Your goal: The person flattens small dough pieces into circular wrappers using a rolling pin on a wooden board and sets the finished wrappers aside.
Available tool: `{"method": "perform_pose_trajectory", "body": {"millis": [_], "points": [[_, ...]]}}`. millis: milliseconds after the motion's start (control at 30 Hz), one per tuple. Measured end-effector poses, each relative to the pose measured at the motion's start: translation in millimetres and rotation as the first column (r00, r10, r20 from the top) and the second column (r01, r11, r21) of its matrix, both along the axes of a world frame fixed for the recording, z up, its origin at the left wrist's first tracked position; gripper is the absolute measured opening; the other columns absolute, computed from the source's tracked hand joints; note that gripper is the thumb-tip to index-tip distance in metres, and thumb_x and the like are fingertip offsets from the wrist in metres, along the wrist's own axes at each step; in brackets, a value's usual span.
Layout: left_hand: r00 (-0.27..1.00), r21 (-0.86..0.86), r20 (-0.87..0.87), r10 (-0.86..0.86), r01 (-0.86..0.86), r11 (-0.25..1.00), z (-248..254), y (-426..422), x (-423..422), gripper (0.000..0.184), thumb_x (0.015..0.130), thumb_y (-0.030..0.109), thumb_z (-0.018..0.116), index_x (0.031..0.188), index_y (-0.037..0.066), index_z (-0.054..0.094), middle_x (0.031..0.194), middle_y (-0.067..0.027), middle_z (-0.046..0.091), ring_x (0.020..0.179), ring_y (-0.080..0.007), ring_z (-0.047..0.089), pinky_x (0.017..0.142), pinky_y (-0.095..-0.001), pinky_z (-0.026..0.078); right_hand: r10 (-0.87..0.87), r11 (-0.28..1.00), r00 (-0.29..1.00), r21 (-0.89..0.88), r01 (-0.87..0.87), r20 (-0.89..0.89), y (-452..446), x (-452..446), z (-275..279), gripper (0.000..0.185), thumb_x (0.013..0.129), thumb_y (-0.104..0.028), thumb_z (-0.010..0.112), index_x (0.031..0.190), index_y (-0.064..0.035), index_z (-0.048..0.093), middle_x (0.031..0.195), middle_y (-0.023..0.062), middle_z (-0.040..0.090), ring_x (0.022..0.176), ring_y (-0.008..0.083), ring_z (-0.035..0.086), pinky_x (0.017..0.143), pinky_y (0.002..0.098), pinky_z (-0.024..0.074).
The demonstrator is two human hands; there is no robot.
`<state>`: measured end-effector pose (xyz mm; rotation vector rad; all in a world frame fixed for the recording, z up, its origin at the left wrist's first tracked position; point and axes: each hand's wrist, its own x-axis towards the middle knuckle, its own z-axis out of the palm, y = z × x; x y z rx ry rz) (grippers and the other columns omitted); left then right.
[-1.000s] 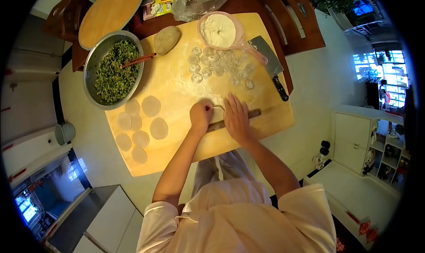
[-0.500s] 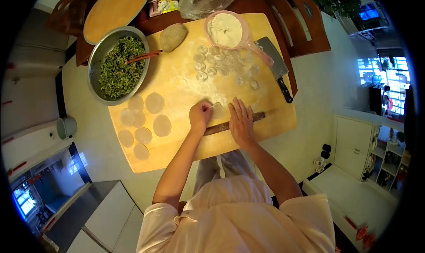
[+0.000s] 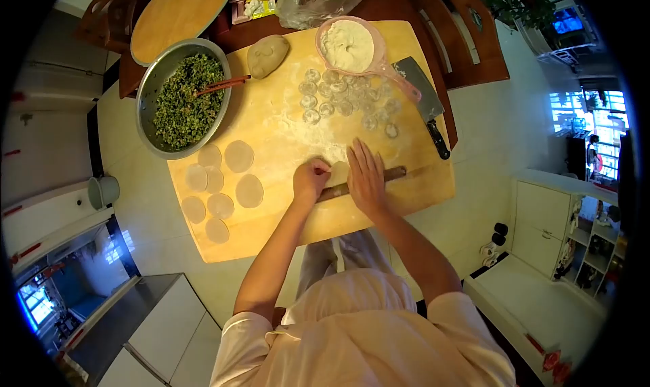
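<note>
My left hand [image 3: 311,180] pinches the edge of a small, pale dough wrapper [image 3: 338,173], which lies on the floured wooden board [image 3: 271,126]. Flat across the brown rolling pin [image 3: 335,192] rests my right hand [image 3: 366,178], fingers stretched forward and palm on the wood. It partly covers the wrapper's right side. To the left lie several round rolled wrappers [image 3: 249,190]. Beyond my hands sit several small floured dough pieces [image 3: 344,108].
At the left stands a metal bowl [image 3: 144,109] of chopped green filling with red chopsticks [image 3: 223,85]. A dough lump [image 3: 267,55], a pink scoop of flour [image 3: 347,45] and a cleaver [image 3: 421,92] occupy the board's far side. Wooden chairs [image 3: 464,35] and a plastic bag [image 3: 318,2] are behind.
My right hand has slid slightly forward over the rolling pin, covering more of the wrapper. My left hand still pinches the wrapper's edge. The whole view has shifted slightly.
</note>
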<state>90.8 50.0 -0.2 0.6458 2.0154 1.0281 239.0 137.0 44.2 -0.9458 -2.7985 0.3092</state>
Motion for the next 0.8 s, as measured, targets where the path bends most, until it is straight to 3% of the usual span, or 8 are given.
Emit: {"method": "perform_pose_trajectory", "body": {"millis": [67, 233, 300, 367, 467, 600, 733, 800], "points": [[0.934, -0.104, -0.294, -0.204, 0.181, 0.978, 46.3, 15.2, 5.0, 0.009, 0.076, 0.012, 0.069, 0.083, 0.007, 0.068, 0.074, -0.0117, 0.067, 0.069, -0.0305, 0.065, 0.064, -0.0387, 0.05, 0.003, 1.0, 1.0, -0.011, -0.003, -0.021, 28.3, -33.5, 2.2, 0.046, 0.09, -0.013, 0.054, 0.134, -0.0003, 0.049, 0.15, 0.0169, 0.036, 0.138, 0.0297, 0.035, 0.11, 0.0524, 0.0282], [0.863, -0.123, -0.451, -0.228, 0.193, 0.973, 40.3, 34.5, 3.2, 0.004, 0.075, 0.012, 0.068, 0.073, 0.009, 0.07, 0.069, -0.0124, 0.065, 0.068, -0.0305, 0.064, 0.062, -0.0412, 0.05, -0.012, 0.999, 0.997, -0.042, 0.009, -0.073, 36.9, -45.0, 8.0, 0.047, 0.09, -0.011, 0.053, 0.135, 0.0001, 0.047, 0.15, 0.0162, 0.036, 0.139, 0.0308, 0.034, 0.11, 0.0515, 0.0282], [0.998, 0.01, -0.069, 0.01, -0.009, 1.0, 17.4, 20.0, 0.8, 0.003, 0.076, 0.011, 0.069, 0.076, 0.008, 0.07, 0.069, -0.0104, 0.066, 0.068, -0.0263, 0.065, 0.063, -0.0378, 0.051, 0.0, 1.0, 1.0, -0.025, 0.0, 0.007, 5.0, -3.8, 2.4, 0.047, 0.09, -0.015, 0.054, 0.134, -0.0008, 0.049, 0.149, 0.0162, 0.038, 0.138, 0.0297, 0.035, 0.109, 0.052, 0.0292], [0.94, 0.081, 0.294, 0.171, -0.203, 0.976, -20.8, 4.6, -1.3, 0.005, 0.077, 0.008, 0.072, 0.08, 0.006, 0.07, 0.072, -0.0061, 0.067, 0.067, -0.0189, 0.065, 0.064, -0.0325, 0.051, 0.013, 1.0, 0.999, 0.023, -0.014, 0.033, -5.8, 12.1, -2.2, 0.046, 0.089, -0.016, 0.055, 0.133, -0.0012, 0.049, 0.149, 0.0162, 0.038, 0.138, 0.0295, 0.036, 0.108, 0.0517, 0.0295], [0.996, 0.018, 0.083, -0.023, 0.021, 1.0, 5.8, 3.5, 4.4, 0.007, 0.076, 0.01, 0.071, 0.082, 0.007, 0.071, 0.073, -0.0096, 0.067, 0.066, -0.0246, 0.064, 0.063, -0.0366, 0.05, 0.013, 1.0, 1.0, 0.024, -0.012, -0.01, 12.0, -13.5, 4.0, 0.047, 0.089, -0.014, 0.055, 0.134, -0.0007, 0.047, 0.149, 0.016, 0.037, 0.139, 0.03, 0.035, 0.109, 0.051, 0.029], [0.838, -0.171, -0.477, -0.264, 0.206, 0.964, 39.7, 34.9, 9.0, 0.01, 0.074, 0.016, 0.068, 0.08, 0.009, 0.071, 0.072, -0.0168, 0.064, 0.068, -0.0359, 0.062, 0.063, -0.0444, 0.049, -0.032, 0.998, 0.996, -0.058, 0.027, -0.085, 47.7, -61.9, -1.8, 0.048, 0.09, -0.011, 0.052, 0.137, 0.0, 0.044, 0.151, 0.016, 0.034, 0.139, 0.0313, 0.033, 0.112, 0.0515, 0.0258], [0.955, -0.036, -0.287, -0.076, 0.069, 0.997, 35.4, 22.2, -4.0, 0.01, 0.075, 0.015, 0.065, 0.079, 0.008, 0.071, 0.075, -0.0164, 0.067, 0.069, -0.0331, 0.064, 0.063, -0.0399, 0.05, -0.012, 1.0, 0.999, -0.019, 0.012, -0.033, 14.8, -17.7, 6.8, 0.045, 0.09, -0.015, 0.054, 0.132, -0.0009, 0.05, 0.148, 0.0166, 0.039, 0.138, 0.0304, 0.036, 0.108, 0.0512, 0.0305], [0.949, 0.015, 0.189, 0.253, -0.261, 0.965, -20.1, 4.1, -6.1, 0.006, 0.075, 0.012, 0.07, 0.081, 0.009, 0.071, 0.071, -0.0106, 0.067, 0.064, -0.0233, 0.064, 0.063, -0.0339, 0.05, 0.01, 0.999, 1.0, 0.037, -0.011, 0.016, -2.1, 5.8, 1.2, 0.043, 0.088, -0.015, 0.056, 0.129, -0.0012, 0.053, 0.148, 0.0165, 0.039, 0.137, 0.031, 0.038, 0.108, 0.0522, 0.0311]]}}
